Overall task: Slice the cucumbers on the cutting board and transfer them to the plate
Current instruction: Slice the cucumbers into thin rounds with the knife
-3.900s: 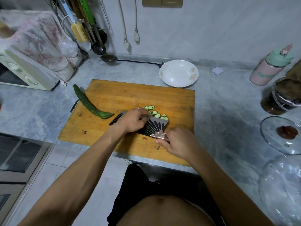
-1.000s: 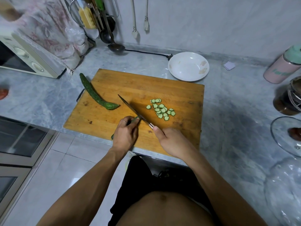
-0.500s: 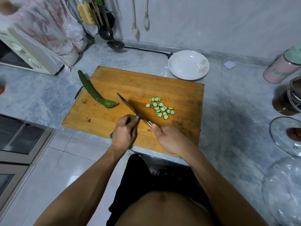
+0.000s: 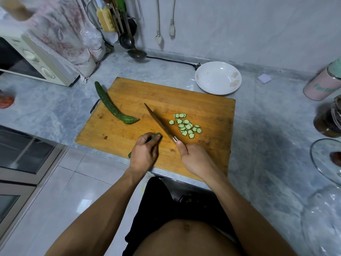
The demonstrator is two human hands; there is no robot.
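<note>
A wooden cutting board [image 4: 212,108] lies on the grey counter. My left hand [image 4: 143,154] grips a partly cut cucumber [image 4: 156,136] near the board's front edge; only its cut end and tail show. My right hand [image 4: 195,159] holds a knife [image 4: 158,122] by the handle, its blade lying edge-on just right of that cucumber. A pile of several cucumber slices [image 4: 186,126] lies right of the blade. A whole cucumber [image 4: 110,106] rests across the board's left edge. An empty white plate [image 4: 218,78] sits behind the board's far right corner.
A microwave [image 4: 33,61] under a floral cloth stands at the back left, with hanging ladles [image 4: 132,47] beside it. A pink bottle [image 4: 323,85], a dark jar [image 4: 330,119] and a glass lid [image 4: 328,159] line the right side. The counter's front edge runs just below the board.
3.9 s ago the knife lay flat under my left hand beside the slices. Since then the blade stands edge-on and my left hand grips the cucumber. In the last second, little has moved.
</note>
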